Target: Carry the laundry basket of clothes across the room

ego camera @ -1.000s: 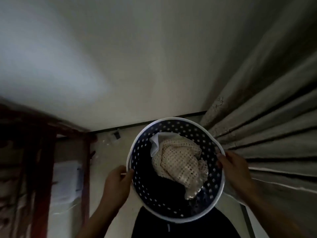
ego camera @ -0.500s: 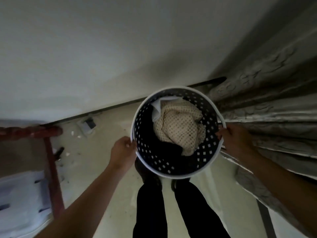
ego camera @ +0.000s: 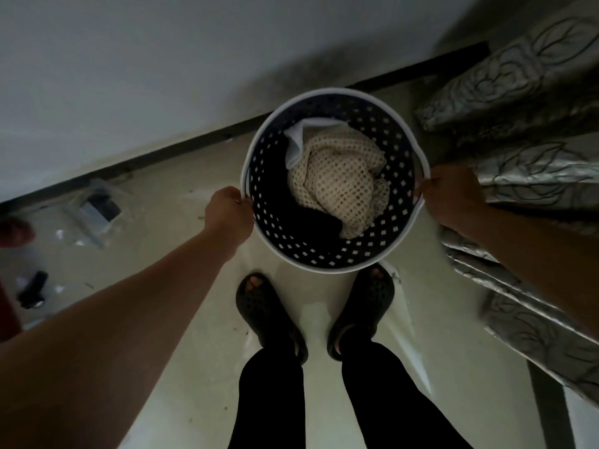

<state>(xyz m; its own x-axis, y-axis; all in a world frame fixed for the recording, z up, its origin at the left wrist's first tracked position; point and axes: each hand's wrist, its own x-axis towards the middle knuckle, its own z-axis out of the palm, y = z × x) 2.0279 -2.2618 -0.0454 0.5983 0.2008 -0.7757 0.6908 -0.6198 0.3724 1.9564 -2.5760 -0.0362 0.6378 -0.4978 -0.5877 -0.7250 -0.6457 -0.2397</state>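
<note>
A round dark-blue laundry basket [ego camera: 275, 234] with a white rim and small square holes hangs low in front of my feet, near the wall. Inside lie a cream mesh garment [ego camera: 340, 186], a white cloth [ego camera: 296, 147] and a dark garment [ego camera: 314, 222]. My left hand [ego camera: 228, 210] grips the rim on the left side. On the opposite side my right hand [ego camera: 449, 194] grips the rim. Both arms are stretched downward. Whether the basket's bottom touches the floor is hidden.
A pale wall [ego camera: 162, 76] with a dark skirting strip runs just beyond the basket. Patterned silver curtains [ego camera: 525, 176] hang close on the right. Small clutter [ego camera: 94, 210] lies on the floor at left, beside a red wooden piece [ego camera: 13, 233]. My sandalled feet [ego camera: 269, 315] stand behind the basket.
The basket has gone down from chest height toward the floor with both hands still on its rim. My view has tilted down, so my legs and feet now show.
</note>
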